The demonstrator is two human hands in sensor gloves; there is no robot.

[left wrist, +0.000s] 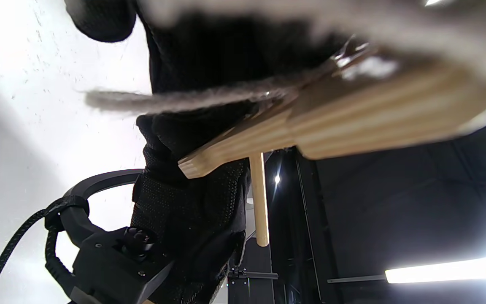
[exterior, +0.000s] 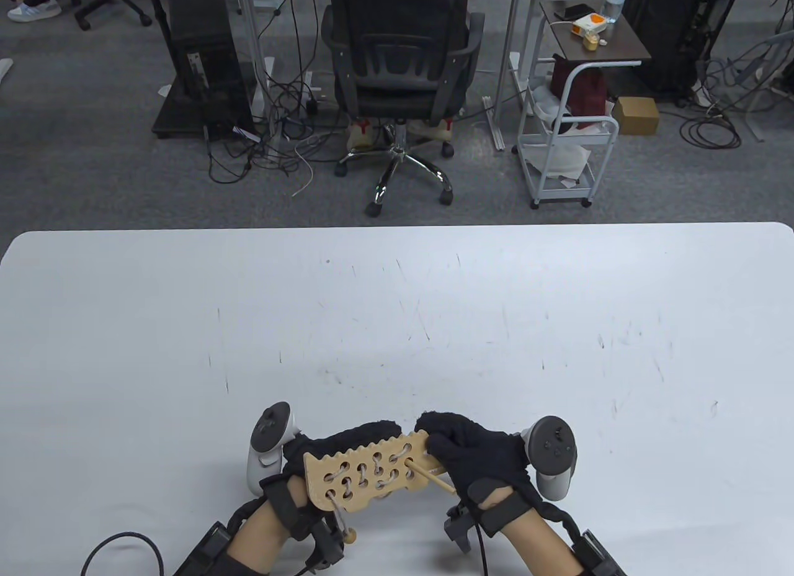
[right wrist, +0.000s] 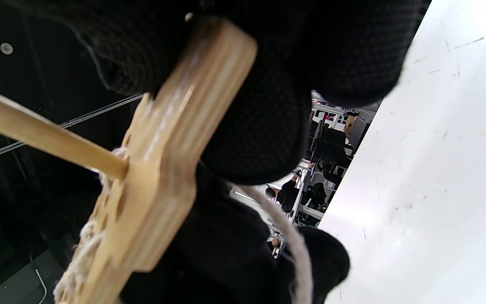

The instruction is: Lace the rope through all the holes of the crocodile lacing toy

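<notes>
Both hands hold the crocodile lacing toy (exterior: 369, 470) up off the white surface (exterior: 397, 328), near its front edge. Left hand (exterior: 322, 458) grips the toy's left end from behind, fingers curled round it. Right hand (exterior: 477, 455) grips the toy's right end. Wooden needle (exterior: 431, 477) sticks out of a hole at the toy's right end. Rope (exterior: 360, 473) laces several holes; a wooden bead (exterior: 352, 534) hangs below the toy's left end.
</notes>
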